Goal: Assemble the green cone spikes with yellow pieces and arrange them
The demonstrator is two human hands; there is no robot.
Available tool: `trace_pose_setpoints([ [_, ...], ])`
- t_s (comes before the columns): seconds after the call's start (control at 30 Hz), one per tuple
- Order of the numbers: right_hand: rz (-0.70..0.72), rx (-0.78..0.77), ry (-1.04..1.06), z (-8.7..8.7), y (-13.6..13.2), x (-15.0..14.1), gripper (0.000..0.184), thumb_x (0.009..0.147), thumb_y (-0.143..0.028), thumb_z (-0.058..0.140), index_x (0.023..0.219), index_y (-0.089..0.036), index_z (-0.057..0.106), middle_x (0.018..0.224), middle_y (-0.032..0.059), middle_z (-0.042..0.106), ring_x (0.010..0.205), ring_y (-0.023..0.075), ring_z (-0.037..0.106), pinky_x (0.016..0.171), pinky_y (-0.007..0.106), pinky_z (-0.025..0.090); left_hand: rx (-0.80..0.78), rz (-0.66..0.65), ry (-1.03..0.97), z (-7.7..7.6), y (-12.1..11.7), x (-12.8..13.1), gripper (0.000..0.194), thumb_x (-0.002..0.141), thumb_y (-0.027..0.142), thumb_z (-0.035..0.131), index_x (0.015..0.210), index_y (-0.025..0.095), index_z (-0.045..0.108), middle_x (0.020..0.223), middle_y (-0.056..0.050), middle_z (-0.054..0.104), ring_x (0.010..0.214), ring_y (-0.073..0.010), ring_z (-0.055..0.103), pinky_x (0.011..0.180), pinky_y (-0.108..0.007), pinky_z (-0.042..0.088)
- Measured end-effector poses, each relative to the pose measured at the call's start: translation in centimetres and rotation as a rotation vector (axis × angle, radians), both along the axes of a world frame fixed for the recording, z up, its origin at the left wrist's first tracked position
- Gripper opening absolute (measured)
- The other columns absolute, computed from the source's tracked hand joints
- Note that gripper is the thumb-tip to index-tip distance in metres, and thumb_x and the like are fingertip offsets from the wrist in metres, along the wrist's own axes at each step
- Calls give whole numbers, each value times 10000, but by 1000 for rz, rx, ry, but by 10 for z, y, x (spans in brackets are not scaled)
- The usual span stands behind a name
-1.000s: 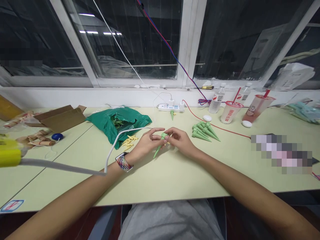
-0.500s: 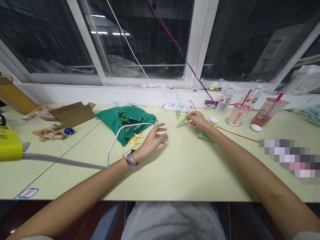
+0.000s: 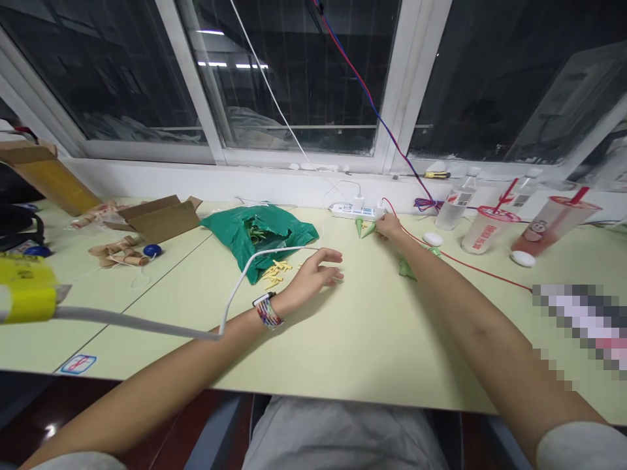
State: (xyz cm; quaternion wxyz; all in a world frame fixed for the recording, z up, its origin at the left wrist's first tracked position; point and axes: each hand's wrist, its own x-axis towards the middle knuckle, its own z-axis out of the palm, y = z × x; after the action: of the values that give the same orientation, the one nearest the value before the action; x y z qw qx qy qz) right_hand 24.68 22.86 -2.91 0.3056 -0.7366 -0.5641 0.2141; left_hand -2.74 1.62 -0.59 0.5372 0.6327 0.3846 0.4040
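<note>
My right hand point(image 3: 389, 226) reaches far across the pale table point(image 3: 353, 326) toward the white power strip point(image 3: 353, 211), fingers closed on a green cone-shaped spike point(image 3: 369, 230) beside another green spike point(image 3: 358, 226) standing there. My left hand point(image 3: 316, 274) hovers over the table with fingers spread and nothing in it, close to a scatter of small yellow pieces point(image 3: 273, 273). My right forearm covers most of a pile of green spikes point(image 3: 406, 267). An open green plastic bag point(image 3: 259, 234) lies left of the yellow pieces.
A white cable point(image 3: 235, 287) arcs over my left wrist to a yellow object point(image 3: 22, 297) at the left edge. Cardboard flaps point(image 3: 157, 219), paper rolls point(image 3: 120, 251), a bottle point(image 3: 453, 205), two drink cups point(image 3: 490, 228), a red wire point(image 3: 470, 264) and windows behind.
My right hand carried the green spike from the middle of the table out to the power strip. My left hand let go and opened. The camera turned left.
</note>
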Motion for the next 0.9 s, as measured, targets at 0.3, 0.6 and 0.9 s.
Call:
trace_pose_setpoints([
  [0.3, -37, 92, -97, -12, 9, 2, 251, 852, -197, 632, 1073, -139, 735, 1063, 148, 754, 993, 241, 690, 857, 299, 508, -3, -12, 15, 1, -1, 1, 271, 867, 279, 624, 1126, 200, 607, 1306, -105, 577, 967, -206, 727, 829, -345, 580],
  [0.6, -33, 71, -89, -10, 4, -2, 305, 853, -225, 622, 1125, -142, 730, 917, 129, 757, 903, 236, 698, 797, 299, 512, -17, -17, 0, -3, 0, 1, 281, 857, 321, 651, 1108, 200, 613, 1308, -103, 586, 970, -210, 726, 836, -345, 577],
  [0.9, -24, 67, -122, -2, -10, -7, 310, 868, -241, 569, 1127, -129, 698, 943, 143, 750, 909, 246, 688, 788, 307, 512, -27, -12, 7, 1, -2, 2, 269, 846, 293, 641, 1095, 192, 618, 1289, -104, 591, 949, -206, 721, 831, -352, 572],
])
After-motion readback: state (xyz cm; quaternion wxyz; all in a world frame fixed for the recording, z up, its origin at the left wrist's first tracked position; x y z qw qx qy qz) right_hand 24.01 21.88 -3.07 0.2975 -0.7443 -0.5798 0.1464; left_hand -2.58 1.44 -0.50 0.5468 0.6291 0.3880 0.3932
